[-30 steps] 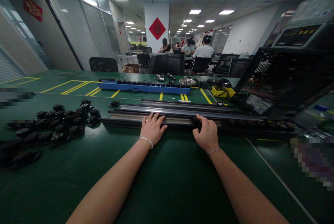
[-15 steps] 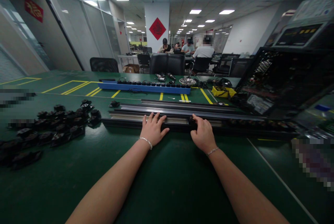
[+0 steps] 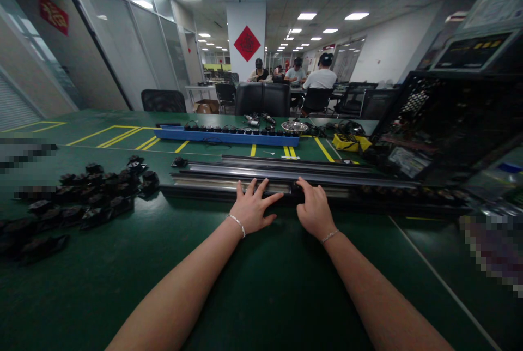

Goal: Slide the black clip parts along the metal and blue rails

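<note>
A long black metal rail (image 3: pixel 194 193) with a bright inner channel lies across the green table before me. My left hand (image 3: pixel 253 210) spreads its fingers over the rail, the fingertips on its channel. My right hand (image 3: pixel 315 210) is curled at a small black part (image 3: pixel 295 189) in the channel, with the index finger and thumb against it. The part is mostly hidden by the fingers. Further right, several small parts (image 3: pixel 408 194) sit in a row along the same rail. Many loose black parts (image 3: pixel 102 194) lie in a cluster to the left.
Behind the rail lie more dark rails (image 3: pixel 310 174) and a blue tray (image 3: pixel 229 138) holding a row of black parts. A metal bowl (image 3: pixel 294 127) and a yellow object (image 3: pixel 350 143) stand further back. An open black computer case (image 3: pixel 453 116) rises at right. People (image 3: pixel 321 77) sit beyond.
My left hand has slid right along the rail, nearer my right hand, with its fingers more widely spread. My right hand and the small black part have shifted slightly left.
</note>
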The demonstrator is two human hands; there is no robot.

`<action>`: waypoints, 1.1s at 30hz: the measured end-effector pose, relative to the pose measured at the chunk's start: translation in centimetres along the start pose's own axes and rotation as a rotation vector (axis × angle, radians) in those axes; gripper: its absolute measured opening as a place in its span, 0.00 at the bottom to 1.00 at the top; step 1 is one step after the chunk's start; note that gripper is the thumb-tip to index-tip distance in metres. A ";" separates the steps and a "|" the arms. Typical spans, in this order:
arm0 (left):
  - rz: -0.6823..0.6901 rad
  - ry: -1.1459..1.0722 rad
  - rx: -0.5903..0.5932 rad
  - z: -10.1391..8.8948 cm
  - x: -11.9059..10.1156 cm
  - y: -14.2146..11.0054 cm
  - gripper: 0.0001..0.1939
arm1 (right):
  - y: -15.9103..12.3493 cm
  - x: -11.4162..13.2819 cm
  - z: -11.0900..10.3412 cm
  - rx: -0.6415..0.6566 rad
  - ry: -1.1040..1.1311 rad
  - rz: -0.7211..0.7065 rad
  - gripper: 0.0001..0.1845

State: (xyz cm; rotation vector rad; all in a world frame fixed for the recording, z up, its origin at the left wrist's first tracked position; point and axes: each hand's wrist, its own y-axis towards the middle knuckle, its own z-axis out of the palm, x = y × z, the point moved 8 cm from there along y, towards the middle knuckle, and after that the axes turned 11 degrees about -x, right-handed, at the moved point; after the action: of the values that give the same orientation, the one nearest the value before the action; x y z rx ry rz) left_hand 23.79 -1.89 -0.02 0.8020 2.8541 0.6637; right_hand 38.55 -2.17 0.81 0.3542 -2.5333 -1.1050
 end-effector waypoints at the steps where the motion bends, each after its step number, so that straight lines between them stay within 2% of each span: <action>1: -0.004 0.001 0.006 0.0 0.0 0.0 0.33 | 0.0 0.0 0.0 -0.005 0.001 -0.001 0.30; 10: 0.034 0.013 -0.053 0.1 0.0 0.0 0.34 | -0.1 0.8 -0.1 -0.020 0.059 -0.034 0.34; 17: 0.038 0.006 -0.025 0.3 -0.1 -0.1 0.35 | -0.2 1.0 0.1 -0.012 0.110 -0.037 0.35; 33: 0.034 0.061 -0.031 0.4 -0.1 0.1 0.36 | -0.4 3.1 1.2 0.094 0.258 -0.113 0.38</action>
State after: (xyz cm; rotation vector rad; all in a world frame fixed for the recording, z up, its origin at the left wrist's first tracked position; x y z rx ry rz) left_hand 23.99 -1.75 -0.33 0.8421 2.8827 0.7469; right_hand 35.25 -2.79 0.42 0.6293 -2.3635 -0.9149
